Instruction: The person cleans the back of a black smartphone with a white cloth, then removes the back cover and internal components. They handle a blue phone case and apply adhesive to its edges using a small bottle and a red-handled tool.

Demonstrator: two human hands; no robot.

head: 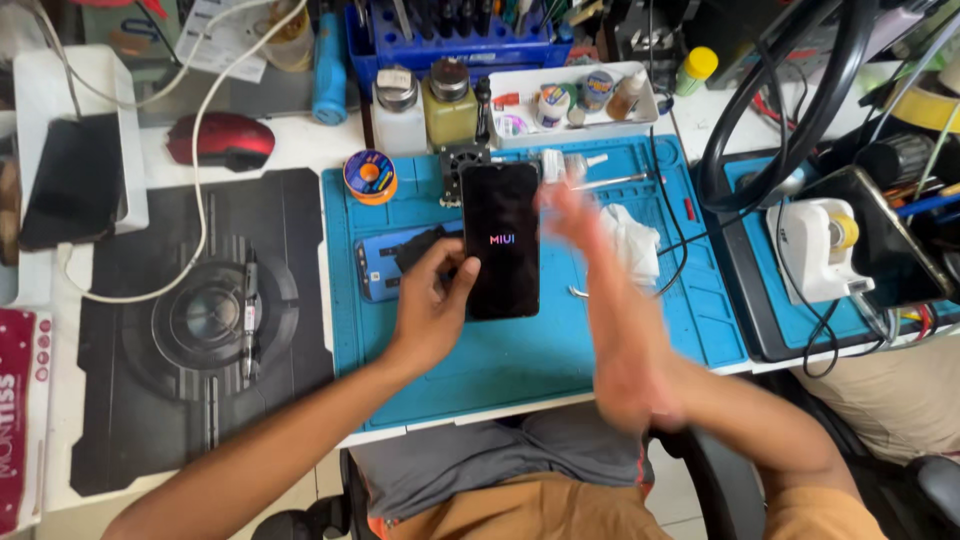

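A black smartphone [500, 240] lies upright on the blue work mat [520, 350], its dark screen showing a small coloured logo. My left hand [432, 305] grips the phone's lower left edge, thumb on its side. My right hand [600, 290] is blurred with motion just right of the phone, fingers spread, holding nothing. Behind it lies a crumpled white cloth [632, 240]. A blue phone back cover [385, 265] with a black piece on it rests on the mat left of the phone.
A solder wire spool [370, 176], tweezers [610, 182], two pump bottles [425, 105] and a white parts tray [570, 100] sit at the mat's far edge. A red mouse [222, 140], a pen tool [249, 310] on a black pad, and a tape dispenser [815, 245] flank it.
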